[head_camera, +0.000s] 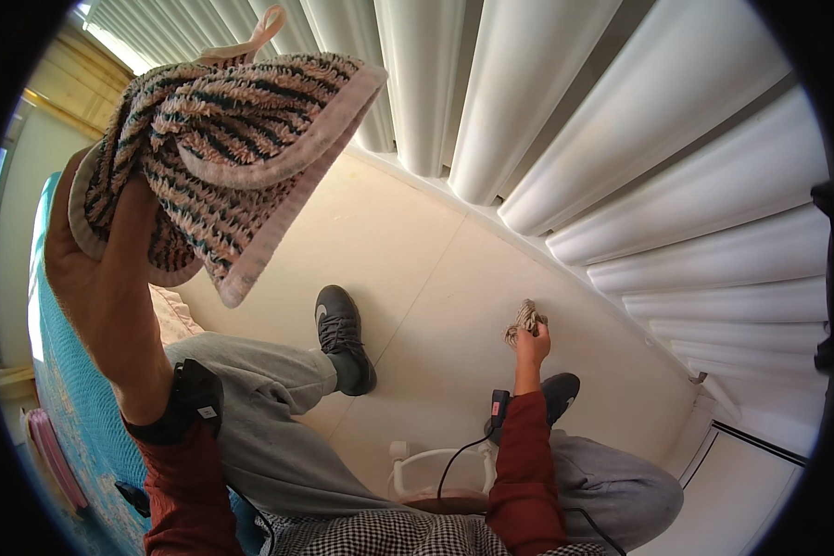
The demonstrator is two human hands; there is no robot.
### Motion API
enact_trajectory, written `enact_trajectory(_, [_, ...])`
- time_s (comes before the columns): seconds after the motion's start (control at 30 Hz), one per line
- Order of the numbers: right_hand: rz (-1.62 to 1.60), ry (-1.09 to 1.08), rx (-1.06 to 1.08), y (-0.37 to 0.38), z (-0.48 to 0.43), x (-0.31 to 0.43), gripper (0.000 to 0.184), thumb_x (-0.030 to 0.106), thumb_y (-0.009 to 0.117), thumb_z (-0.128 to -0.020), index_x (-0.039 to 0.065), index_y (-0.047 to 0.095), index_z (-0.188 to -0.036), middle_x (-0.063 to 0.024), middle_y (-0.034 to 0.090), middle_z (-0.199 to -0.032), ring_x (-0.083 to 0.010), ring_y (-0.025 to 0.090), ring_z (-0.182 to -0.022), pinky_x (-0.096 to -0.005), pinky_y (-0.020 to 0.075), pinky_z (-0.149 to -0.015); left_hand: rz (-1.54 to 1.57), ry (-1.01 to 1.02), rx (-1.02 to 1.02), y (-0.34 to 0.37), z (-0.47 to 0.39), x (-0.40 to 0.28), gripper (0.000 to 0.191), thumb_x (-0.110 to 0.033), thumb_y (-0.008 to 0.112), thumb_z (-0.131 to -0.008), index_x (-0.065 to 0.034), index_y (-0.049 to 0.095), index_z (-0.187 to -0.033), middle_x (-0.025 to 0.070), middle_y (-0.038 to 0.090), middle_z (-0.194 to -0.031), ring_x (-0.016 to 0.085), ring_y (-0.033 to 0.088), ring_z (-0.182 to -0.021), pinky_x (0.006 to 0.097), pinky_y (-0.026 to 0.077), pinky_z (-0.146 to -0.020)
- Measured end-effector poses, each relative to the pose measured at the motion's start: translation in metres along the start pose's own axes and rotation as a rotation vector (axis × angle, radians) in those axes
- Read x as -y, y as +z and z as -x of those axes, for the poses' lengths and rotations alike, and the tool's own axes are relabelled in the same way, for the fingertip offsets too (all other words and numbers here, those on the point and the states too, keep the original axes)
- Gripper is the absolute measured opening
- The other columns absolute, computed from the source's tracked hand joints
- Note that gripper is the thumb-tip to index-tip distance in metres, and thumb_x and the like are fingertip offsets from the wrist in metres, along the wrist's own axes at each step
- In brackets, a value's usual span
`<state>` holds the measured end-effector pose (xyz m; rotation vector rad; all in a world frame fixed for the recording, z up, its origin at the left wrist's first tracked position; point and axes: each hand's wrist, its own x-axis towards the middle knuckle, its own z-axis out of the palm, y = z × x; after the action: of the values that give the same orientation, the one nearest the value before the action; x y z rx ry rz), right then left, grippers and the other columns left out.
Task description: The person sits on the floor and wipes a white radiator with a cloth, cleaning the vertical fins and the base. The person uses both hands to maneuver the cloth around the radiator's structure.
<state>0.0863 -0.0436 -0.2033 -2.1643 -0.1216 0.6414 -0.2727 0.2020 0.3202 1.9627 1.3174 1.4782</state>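
My left hand [97,271], raised at the upper left, grips a fluffy striped cleaning cloth [229,132] in pink and dark tones. The cloth is bunched in my fingers, with its pale-edged corner hanging free and a hanging loop on top. It appears in front of the white column radiator [431,90]; I cannot tell whether they touch. Much lower, my right hand [535,344] pinches a small crumpled striped cloth [526,317] above the pale floor. The radiator's lower column ends lie beyond that hand.
A blue-covered bed or sofa [76,389] runs along the left. Under me stands a small stool with a white metal frame [445,455]. My dark shoes [340,333] rest on the tiled floor [417,243]. A pipe [719,396] and a white panel [730,479] are at the lower right.
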Motion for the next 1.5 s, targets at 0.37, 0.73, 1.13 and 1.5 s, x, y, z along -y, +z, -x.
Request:
enact_trajectory(0.37, [0.500, -0.375, 0.177, 0.125, 0.000, 0.076, 0.044, 0.012, 0.064, -0.079, -0.001, 0.069, -0.122, -0.0281, 0.071, -0.113, -0.0442, 0.067, -0.109, -0.0489, 0.0522, -0.098, -0.200, -0.050, 0.017, -0.025, 0.006, 0.019, 0.039, -0.007, 0.064, -0.099, 0.0077, 0.059, -0.135, 0.0168, 0.072, -0.119, 0.023, 0.073, -0.107, 0.0329, 0.059, -0.094])
enact_trajectory(0.73, [0.380, -0.308, 0.200, 0.070, 0.064, 0.076, 0.043, 0.012, 0.065, -0.079, -0.006, 0.068, -0.119, -0.0301, 0.071, -0.113, -0.0459, 0.068, -0.106, -0.0507, 0.0525, -0.096, 0.189, 0.095, -0.137, -0.136, -0.009, 0.076, 0.050, -0.019, 0.065, -0.100, -0.0066, 0.051, -0.147, 0.0199, 0.059, -0.144, 0.035, 0.064, -0.127, 0.0477, 0.054, -0.110])
enact_trajectory(1.13, [0.491, -0.557, 0.263, 0.233, 0.026, 0.151, 0.032, 0.015, 0.065, -0.080, -0.006, 0.069, -0.103, -0.0310, 0.072, -0.101, -0.0474, 0.069, -0.099, -0.0503, 0.0544, -0.091, 1.391, -0.609, -0.091, -0.094, 0.046, 0.161, 0.047, -0.025, 0.061, -0.105, 0.0005, 0.052, -0.143, 0.0225, 0.061, -0.137, 0.036, 0.060, -0.126, 0.0475, 0.053, -0.100])
enact_trajectory(1.5, [0.700, -0.741, 0.564, 0.339, 0.092, 0.205, 0.040, 0.015, 0.065, -0.084, -0.006, 0.064, -0.118, -0.0352, 0.067, -0.113, -0.0486, 0.064, -0.107, -0.0496, 0.0524, -0.096, 1.243, -1.136, -0.609, -0.040, 0.109, 0.306, 0.021, -0.023, 0.072, -0.098, -0.0073, 0.069, -0.112, 0.0077, 0.076, -0.104, 0.024, 0.074, -0.089, 0.0365, 0.058, -0.077])
